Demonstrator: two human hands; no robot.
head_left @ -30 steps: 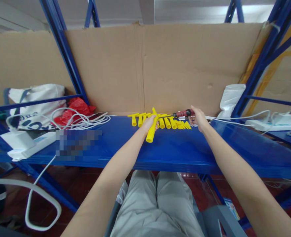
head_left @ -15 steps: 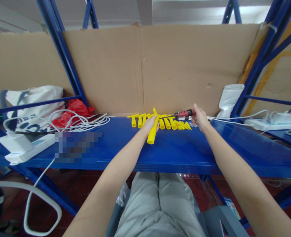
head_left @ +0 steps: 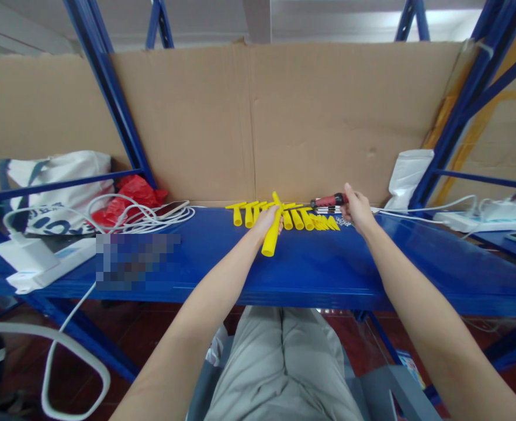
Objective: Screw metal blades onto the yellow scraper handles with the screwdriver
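My left hand (head_left: 267,221) is closed around a yellow T-shaped piece with a hollow tube (head_left: 270,242), its open end towards me. In my right hand (head_left: 357,210) is the rear end of a red and black screwdriver (head_left: 331,202). Its shaft points left and reaches the yellow piece near my left fingers; the exact contact is too small to make out. Behind my left hand, several similar yellow T-shaped pieces (head_left: 297,220) lie in a row. Small pointed yellow parts (head_left: 328,223) and a scatter of tiny silvery bits (head_left: 343,221) lie left of my right hand.
Cardboard (head_left: 319,117) stands behind the blue table (head_left: 319,269). On the left are a power strip (head_left: 58,266), coiled white cables (head_left: 161,219), a red bag (head_left: 135,196) and a cloth bag (head_left: 71,187). A white pouch (head_left: 409,178) and another power strip (head_left: 481,221) are on the right.
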